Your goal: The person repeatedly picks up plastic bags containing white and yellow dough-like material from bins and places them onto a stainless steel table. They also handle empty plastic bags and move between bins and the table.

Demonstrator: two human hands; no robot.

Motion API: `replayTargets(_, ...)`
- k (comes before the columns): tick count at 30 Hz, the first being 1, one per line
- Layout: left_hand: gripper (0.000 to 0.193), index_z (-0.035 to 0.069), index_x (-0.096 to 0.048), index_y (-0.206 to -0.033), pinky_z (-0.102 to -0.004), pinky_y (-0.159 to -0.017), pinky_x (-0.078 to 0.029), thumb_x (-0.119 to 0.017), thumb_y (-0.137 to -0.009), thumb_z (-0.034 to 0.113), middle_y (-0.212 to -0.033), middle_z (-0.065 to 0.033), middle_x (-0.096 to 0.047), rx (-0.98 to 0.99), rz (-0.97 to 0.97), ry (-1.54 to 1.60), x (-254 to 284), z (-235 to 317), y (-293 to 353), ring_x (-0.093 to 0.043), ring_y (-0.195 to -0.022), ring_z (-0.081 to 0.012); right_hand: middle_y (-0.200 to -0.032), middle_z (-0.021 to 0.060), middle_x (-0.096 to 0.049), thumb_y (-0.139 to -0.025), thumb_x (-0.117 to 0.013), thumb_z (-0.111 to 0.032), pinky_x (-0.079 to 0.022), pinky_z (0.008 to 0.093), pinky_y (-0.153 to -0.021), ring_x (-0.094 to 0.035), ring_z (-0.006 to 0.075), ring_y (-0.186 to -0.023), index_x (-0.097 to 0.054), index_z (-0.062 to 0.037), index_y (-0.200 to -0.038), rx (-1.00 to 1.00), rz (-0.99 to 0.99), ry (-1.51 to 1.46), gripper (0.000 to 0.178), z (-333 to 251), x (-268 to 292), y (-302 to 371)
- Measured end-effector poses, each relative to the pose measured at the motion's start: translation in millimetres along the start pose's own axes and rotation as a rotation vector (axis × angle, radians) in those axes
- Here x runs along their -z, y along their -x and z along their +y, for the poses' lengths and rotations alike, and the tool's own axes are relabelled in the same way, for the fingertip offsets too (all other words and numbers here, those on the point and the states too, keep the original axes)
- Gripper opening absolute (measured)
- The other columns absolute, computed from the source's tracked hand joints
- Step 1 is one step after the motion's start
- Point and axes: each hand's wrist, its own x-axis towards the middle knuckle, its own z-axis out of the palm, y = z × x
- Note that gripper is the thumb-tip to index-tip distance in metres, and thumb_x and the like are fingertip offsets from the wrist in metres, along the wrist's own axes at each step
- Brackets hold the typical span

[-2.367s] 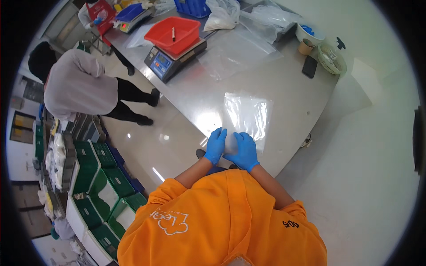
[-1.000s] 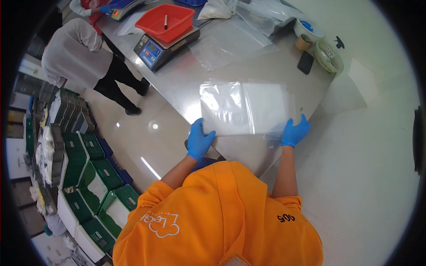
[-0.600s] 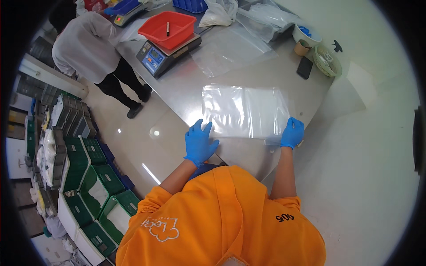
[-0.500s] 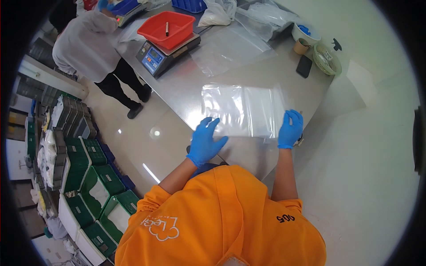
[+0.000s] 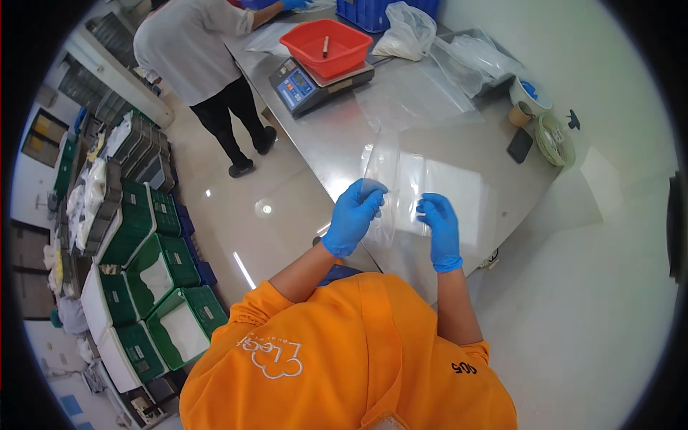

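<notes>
My left hand (image 5: 352,218), in a blue glove, pinches the left part of a clear plastic bag (image 5: 410,179) at the near side of the steel table. That part of the film is lifted and bends around the fingertips. My right hand (image 5: 441,231), also gloved in blue, is to the right with its fingers curled in and the thumb against them, at the film's near part. Glare and transparency blur where the bag's edges end. More clear plastic bags (image 5: 423,93) lie flat on the table beyond.
Beyond stands a scale (image 5: 304,87) bearing a red basin (image 5: 330,54) with a marker in it. At the far right are a phone (image 5: 519,145), a brown cup (image 5: 520,114) and a woven basket (image 5: 552,140). A person (image 5: 204,57) stands left; green crates (image 5: 165,272) are stacked lower left.
My hands have come closer together, the left closing on the bag's film and raising it off the table. My view has shifted, so the table things sit farther right.
</notes>
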Motion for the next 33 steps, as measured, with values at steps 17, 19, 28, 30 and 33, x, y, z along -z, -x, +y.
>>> replayTargets(17, 0.009, 0.01, -0.064, -0.1, -0.0204, -0.061, -0.042, -0.067, -0.095, 0.017, -0.087, 0.0038, -0.06, -0.209, 0.685, 0.212, 268.2, 90.5, 234.1, -0.054, -0.073, -0.0055, -0.09, 0.0055, -0.066, -0.092, -0.065, -0.007, -0.048, 0.0247, -0.069, -0.06, 0.0118, -0.078, -0.068, -0.0012, -0.11, -0.346, -0.679, -0.287, 0.02, 99.1, -189.3, -23.9)
replayTargets(19, 0.007, 0.01, -0.065, -0.098, -0.0199, -0.06, -0.042, -0.068, -0.094, 0.015, -0.087, 0.0048, -0.061, -0.221, 0.784, 0.079, 314.8, 68.1, 271.1, -0.054, -0.072, -0.0043, -0.087, 0.0047, -0.066, -0.092, -0.065, -0.007, -0.046, 0.0237, -0.067, -0.059, 0.0099, -0.075, -0.07, -0.0013, -0.103, -0.261, -0.652, -0.071, 0.014, 90.6, -223.5, -18.4)
replayTargets(28, 0.059, 0.003, -0.05, -0.142, -0.0232, -0.073, -0.047, -0.07, -0.087, 0.007, -0.095, 0.0027, -0.06, -0.274, 0.89, -0.334, 328.0, 39.8, 344.4, -0.052, -0.079, -0.0058, -0.113, 0.0111, -0.06, -0.086, -0.075, -0.018, -0.049, 0.0347, -0.091, -0.06, 0.0227, -0.103, -0.059, -0.0007, -0.124, 0.513, -0.828, 0.542, 0.045, 122.6, -369.2, 69.2)
replayTargets(30, 0.069, 0.005, -0.041, -0.151, -0.0256, -0.076, -0.049, -0.069, -0.088, 0.01, -0.099, -0.0012, -0.066, -0.194, 0.789, -0.403, 316.0, 32.4, 347.3, -0.056, -0.079, -0.0092, -0.104, 0.0082, -0.064, -0.089, -0.07, -0.016, -0.05, 0.03, -0.086, -0.063, 0.0188, -0.094, -0.062, -0.0009, -0.115, -0.411, -1.198, 0.183, 0.031, 113.5, -410.4, 133.5)
replayTargets(33, 0.074, 0.011, -0.037, -0.153, -0.0326, -0.071, -0.05, -0.07, -0.088, 0.017, -0.087, -0.0093, -0.065, -0.226, 0.815, -0.764, 313.4, 14.4, 346.3, -0.06, -0.07, -0.0199, -0.097, 0.0093, -0.067, -0.093, -0.065, -0.01, -0.053, 0.0308, -0.082, -0.065, 0.0178, -0.091, -0.065, -0.0028, -0.104, -0.452, -1.259, 0.084, 0.013, 175.8, -436.7, 162.8)
